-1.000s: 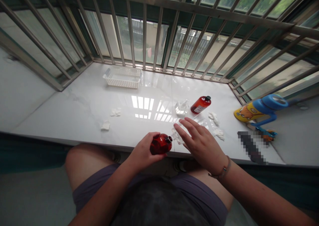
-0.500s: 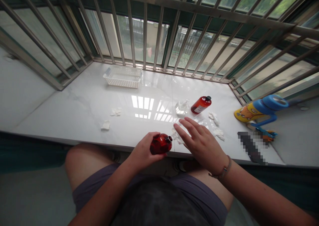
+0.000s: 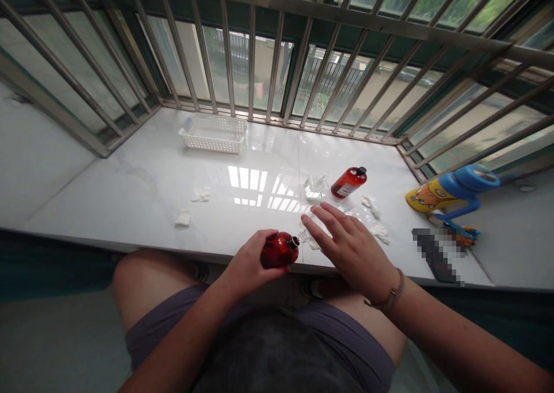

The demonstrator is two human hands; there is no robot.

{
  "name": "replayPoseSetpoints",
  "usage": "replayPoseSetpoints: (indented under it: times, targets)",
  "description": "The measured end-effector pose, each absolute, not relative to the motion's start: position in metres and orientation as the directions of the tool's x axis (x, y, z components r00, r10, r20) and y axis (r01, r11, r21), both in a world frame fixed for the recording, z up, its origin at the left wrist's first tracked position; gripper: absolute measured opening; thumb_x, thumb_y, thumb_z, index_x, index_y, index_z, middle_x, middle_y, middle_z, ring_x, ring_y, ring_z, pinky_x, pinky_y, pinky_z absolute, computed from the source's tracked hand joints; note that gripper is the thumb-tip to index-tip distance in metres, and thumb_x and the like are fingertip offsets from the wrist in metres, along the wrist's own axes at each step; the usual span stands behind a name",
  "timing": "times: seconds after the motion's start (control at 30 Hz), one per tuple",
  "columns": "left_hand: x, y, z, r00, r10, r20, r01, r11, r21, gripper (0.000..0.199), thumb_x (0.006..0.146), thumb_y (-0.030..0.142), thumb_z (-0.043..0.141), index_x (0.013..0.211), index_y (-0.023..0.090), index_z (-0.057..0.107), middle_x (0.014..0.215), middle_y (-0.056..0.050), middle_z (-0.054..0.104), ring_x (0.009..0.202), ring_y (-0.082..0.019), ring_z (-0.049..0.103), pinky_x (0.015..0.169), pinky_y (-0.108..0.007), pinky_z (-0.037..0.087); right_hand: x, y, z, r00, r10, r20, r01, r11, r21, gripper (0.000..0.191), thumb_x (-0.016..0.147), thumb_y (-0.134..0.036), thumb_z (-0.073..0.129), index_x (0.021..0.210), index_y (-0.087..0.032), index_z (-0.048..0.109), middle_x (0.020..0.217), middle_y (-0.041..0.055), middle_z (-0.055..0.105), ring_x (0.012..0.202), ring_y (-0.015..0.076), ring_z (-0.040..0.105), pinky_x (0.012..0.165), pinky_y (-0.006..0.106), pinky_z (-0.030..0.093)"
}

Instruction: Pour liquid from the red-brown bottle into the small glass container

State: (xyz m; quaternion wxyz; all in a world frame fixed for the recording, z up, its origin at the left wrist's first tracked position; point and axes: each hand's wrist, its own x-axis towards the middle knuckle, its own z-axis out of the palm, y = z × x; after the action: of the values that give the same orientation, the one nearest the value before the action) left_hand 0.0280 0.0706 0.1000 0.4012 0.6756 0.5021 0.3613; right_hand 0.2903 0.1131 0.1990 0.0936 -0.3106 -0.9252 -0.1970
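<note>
Head view: left hand (image 3: 247, 261) clamps fingers round an uncapped, probably slippery red bottle (image 3: 278, 251), best held by its body; right hand (image 3: 357, 252) hides its grip.

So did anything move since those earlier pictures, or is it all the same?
Nothing has clearly moved, and I see nothing newly grabbed or let go. The left hand still holds the red bottle, its neck pointing toward the right hand. The other red bottle, white basket and blue-and-yellow flask stayed put too.
</note>
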Motion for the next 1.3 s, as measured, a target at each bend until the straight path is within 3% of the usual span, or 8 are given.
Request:
replayPoseSetpoints:
  times: [1.3]
  targets:
    - [0.0291,0.0711,0.1017,0.247,0.966,0.080,0.374,-0.172,0.911,0.077,0.077,0.028,0.093,0.142,0.028,0.053,0.140,-0.008,0.067,0.129,-0.031,0.067,0.112,-0.048,0.055,0.2858,0.1188,0.2062,-0.851,0.469,0.237,0.525,0.763,0.376,0.051,0.103,-0.006,0.051,0.154,-0.015,0.054,0.151,0.0195,0.064,0.143,0.0389,0.055,0.095,0.050,0.057]
